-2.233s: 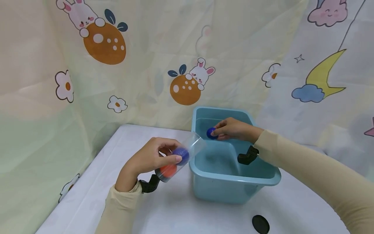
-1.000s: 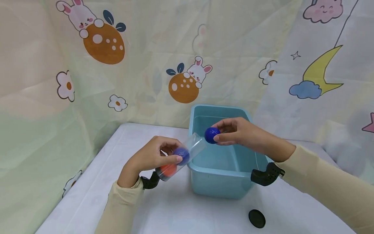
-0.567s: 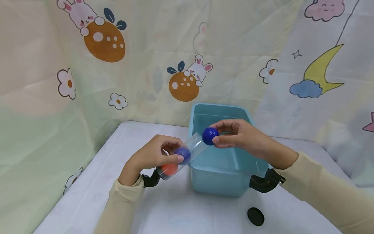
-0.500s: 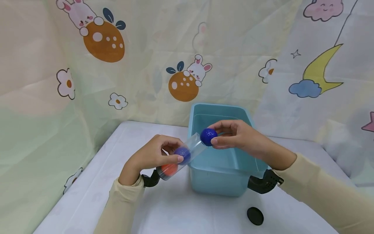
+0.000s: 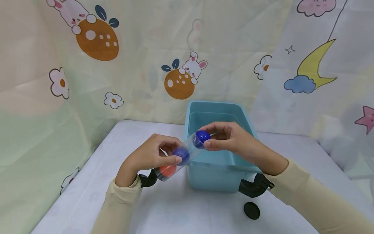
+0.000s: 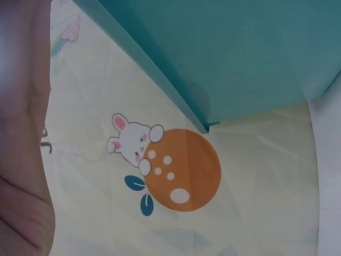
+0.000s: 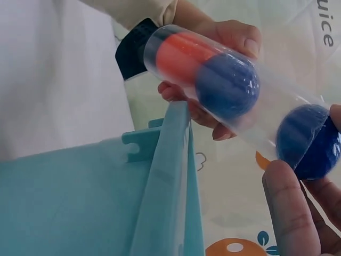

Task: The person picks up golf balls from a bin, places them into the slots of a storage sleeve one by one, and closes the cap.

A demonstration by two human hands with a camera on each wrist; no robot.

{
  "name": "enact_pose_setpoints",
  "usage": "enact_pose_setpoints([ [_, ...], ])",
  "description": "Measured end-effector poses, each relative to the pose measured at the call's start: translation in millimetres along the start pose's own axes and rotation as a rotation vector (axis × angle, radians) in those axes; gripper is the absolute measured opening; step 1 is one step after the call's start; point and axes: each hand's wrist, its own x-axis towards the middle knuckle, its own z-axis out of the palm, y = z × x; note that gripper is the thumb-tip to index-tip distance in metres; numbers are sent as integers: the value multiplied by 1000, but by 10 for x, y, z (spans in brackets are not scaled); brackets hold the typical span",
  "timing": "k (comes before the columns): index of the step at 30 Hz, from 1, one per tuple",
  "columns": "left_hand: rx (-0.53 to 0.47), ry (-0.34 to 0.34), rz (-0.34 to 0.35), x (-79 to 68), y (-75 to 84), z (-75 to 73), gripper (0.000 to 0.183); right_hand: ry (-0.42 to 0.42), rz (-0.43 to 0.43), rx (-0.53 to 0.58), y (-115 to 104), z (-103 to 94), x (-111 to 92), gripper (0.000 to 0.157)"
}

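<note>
My left hand (image 5: 152, 152) grips a clear plastic tube (image 5: 191, 148), tilted with its mouth up to the right. Inside its lower end sits an orange ball (image 5: 168, 170), and above that a blue ball (image 5: 181, 155). At the mouth, my right hand (image 5: 228, 138) pinches a second blue ball (image 5: 202, 139) between thumb and fingers. In the right wrist view this ball (image 7: 314, 144) is partly inside the tube's rim, with a gap between it and the lower blue ball (image 7: 227, 85). The left wrist view shows only an edge of the left hand (image 6: 24, 138).
Behind the hands stands a light blue plastic bin (image 5: 216, 178) on a white-covered table (image 5: 175, 208). A black round lid (image 5: 251, 210) lies in front of the bin. A printed cloth backdrop (image 5: 140, 78) hangs behind the table.
My right hand has lifted the blue ball out of the bin area and brought it left to the tube, where it now enters the mouth. The left hand keeps its hold on the tube.
</note>
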Motion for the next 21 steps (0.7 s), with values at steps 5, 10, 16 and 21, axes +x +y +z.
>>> enact_pose_setpoints([
  [5, -3, -1, 18, 0, 8, 8, 21, 3, -16, 48, 11, -15, -58, 48],
  [10, -12, 8, 22, -1, 0, 53, 19, 49, -36, 22, 45, -69, -241, 43],
  [16, -35, 17, 5, -22, 31, 118, 25, 157, -89, -31, 128, -122, -548, 37],
  [21, -46, 17, 59, -39, 110, 180, 35, 259, -291, -12, 249, -125, -786, 35],
])
